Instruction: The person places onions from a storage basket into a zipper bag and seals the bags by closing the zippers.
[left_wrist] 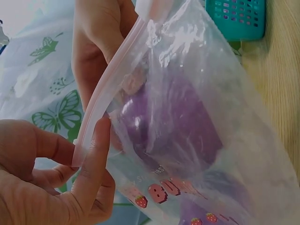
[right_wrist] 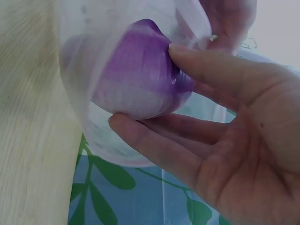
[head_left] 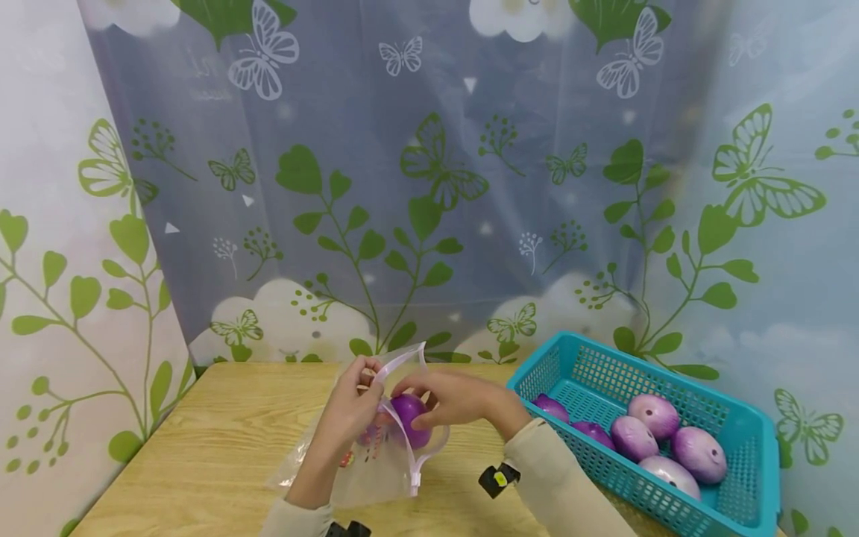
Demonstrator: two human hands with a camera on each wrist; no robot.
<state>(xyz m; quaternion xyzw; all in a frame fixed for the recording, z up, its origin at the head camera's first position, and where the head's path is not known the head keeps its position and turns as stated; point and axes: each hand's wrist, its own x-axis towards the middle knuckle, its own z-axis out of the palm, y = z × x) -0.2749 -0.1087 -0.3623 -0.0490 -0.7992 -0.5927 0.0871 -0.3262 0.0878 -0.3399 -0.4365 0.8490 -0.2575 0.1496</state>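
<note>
My left hand [head_left: 352, 403] pinches the rim of a clear zip bag [left_wrist: 262, 154] that has red lettering and strawberry prints. The bag's mouth gapes toward the right. My right hand [head_left: 446, 399] grips a purple and white onion [right_wrist: 140, 75] between thumb and fingers, partly inside the bag's mouth. Through the plastic, another purple shape [left_wrist: 211, 206] shows lower in the bag in the left wrist view. The bag's pink slider [head_left: 414, 481] hangs at the near end of its opening.
To the right, a teal plastic basket [head_left: 775, 462] holds several purple and white onions [head_left: 698, 453]. The wooden table [head_left: 201, 432] reaches back to a printed curtain [head_left: 523, 209] with leaves and butterflies.
</note>
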